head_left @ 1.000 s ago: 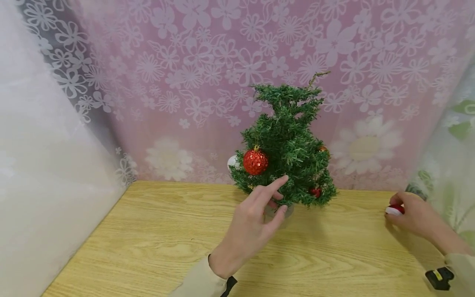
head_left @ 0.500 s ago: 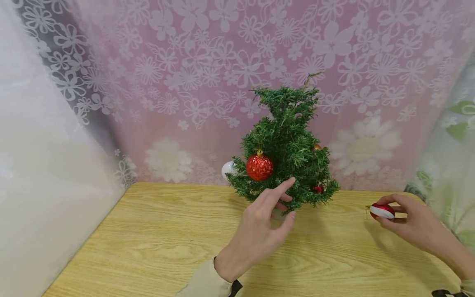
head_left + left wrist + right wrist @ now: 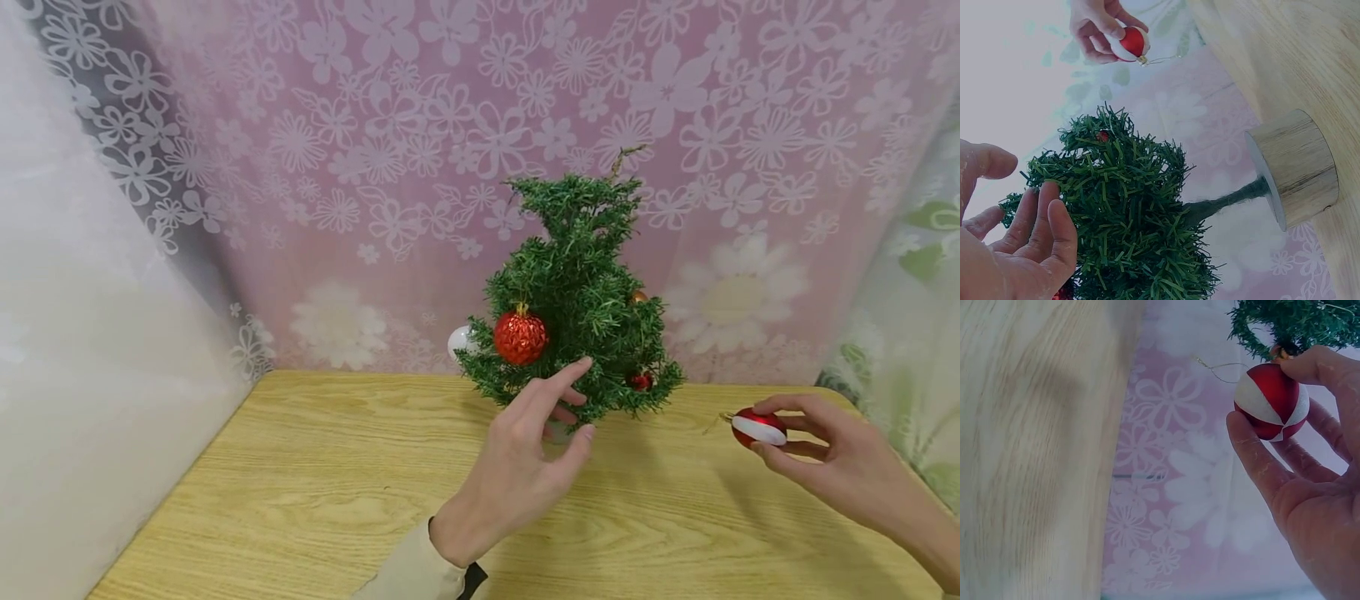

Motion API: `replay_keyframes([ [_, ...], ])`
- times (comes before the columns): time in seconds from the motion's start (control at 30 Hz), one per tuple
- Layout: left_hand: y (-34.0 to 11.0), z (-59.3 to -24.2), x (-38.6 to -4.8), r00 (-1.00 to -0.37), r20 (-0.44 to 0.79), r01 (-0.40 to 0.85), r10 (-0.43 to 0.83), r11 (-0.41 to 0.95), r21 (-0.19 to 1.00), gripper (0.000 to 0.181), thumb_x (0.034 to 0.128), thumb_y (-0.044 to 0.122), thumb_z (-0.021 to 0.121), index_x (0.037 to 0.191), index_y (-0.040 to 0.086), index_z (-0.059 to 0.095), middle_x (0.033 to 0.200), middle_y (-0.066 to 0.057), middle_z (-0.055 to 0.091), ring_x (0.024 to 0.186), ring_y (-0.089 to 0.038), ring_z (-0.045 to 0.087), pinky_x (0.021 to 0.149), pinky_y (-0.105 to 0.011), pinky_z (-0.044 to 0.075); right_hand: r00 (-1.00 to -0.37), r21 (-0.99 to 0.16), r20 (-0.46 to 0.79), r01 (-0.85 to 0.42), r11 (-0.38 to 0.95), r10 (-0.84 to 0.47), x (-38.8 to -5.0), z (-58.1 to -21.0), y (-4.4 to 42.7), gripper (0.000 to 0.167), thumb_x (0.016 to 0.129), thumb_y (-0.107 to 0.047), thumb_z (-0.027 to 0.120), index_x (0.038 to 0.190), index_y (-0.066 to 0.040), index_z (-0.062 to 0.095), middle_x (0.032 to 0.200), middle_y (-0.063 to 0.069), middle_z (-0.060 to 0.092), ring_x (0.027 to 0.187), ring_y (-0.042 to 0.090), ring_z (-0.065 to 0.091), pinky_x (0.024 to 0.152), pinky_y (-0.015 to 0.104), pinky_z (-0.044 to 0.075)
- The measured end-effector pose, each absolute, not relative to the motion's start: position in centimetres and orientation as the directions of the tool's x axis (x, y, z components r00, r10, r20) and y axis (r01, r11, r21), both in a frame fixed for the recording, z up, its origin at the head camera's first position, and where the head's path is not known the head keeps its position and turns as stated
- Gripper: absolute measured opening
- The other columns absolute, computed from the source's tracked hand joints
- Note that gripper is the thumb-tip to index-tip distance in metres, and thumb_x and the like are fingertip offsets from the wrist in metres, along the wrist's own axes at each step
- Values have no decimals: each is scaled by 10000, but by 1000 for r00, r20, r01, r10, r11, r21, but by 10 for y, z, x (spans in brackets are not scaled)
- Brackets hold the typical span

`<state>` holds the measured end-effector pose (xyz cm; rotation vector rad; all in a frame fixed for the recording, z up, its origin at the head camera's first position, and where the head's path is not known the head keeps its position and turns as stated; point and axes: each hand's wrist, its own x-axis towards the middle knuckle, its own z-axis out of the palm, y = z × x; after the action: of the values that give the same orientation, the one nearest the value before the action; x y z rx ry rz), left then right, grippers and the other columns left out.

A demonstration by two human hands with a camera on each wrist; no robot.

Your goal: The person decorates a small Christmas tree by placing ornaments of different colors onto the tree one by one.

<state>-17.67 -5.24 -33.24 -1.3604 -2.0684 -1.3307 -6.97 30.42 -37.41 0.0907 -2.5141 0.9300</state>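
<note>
A small artificial Christmas tree [image 3: 592, 275] stands on a round wooden base [image 3: 1297, 165]. My left hand [image 3: 525, 458] is at the tree's lower front, fingers spread and loosely bent, holding nothing; whether the fingertips touch the branches I cannot tell. My right hand [image 3: 832, 450], to the right of the tree, pinches a red and white Christmas bauble [image 3: 1272, 403] between thumb and fingers. The bauble's gold loop points toward the tree. On the tree's left side hang a faceted red bauble [image 3: 521, 335] and a partly hidden white bauble [image 3: 461, 342].
A small red ornament [image 3: 641, 381] and a partly hidden orange one [image 3: 638, 297] sit on the tree's right side. The wooden table [image 3: 300, 500] ends at a pink floral curtain [image 3: 375, 208]. A whitish sheet [image 3: 97, 350] hangs at the left.
My right hand has carried the red and white bauble leftward from the table's right end, turning its loop toward the tree. My left hand shifted slightly right, and the tree's branches moved a little.
</note>
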Motion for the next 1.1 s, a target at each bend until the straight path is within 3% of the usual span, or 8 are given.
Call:
replay_keyframes([
  [0.37, -54, -333, -177, -491, 687, 846, 536, 105, 523, 640, 973, 122, 665, 1552, 256, 426, 1153, 16, 670, 953, -108, 673, 799, -130, 527, -881, -617, 466, -258, 743, 81, -65, -368, 293, 483, 819, 125, 766, 1238, -69, 625, 1220, -148, 561, 1060, -138, 571, 762, 61, 529],
  [0.73, -56, -331, -179, -497, 678, 839, 542, 99, 535, 631, 985, 134, 651, 1556, 260, 418, 1142, 2, 667, 948, -143, 689, 798, -138, 537, -849, -597, 528, -344, 725, 31, -58, -356, 275, 574, 726, 238, 760, 1223, -18, 631, 1202, -46, 604, 1044, -57, 620, 783, 75, 538],
  [1.1, -60, -330, -183, -495, 675, 839, 548, 97, 536, 594, 990, 120, 640, 1534, 266, 453, 1148, 10, 656, 915, -81, 666, 792, -120, 536, -835, -569, 550, -399, 719, -28, -51, -344, 254, 590, 705, 253, 764, 1220, -6, 640, 1226, -52, 629, 1065, -39, 636, 795, 110, 563],
])
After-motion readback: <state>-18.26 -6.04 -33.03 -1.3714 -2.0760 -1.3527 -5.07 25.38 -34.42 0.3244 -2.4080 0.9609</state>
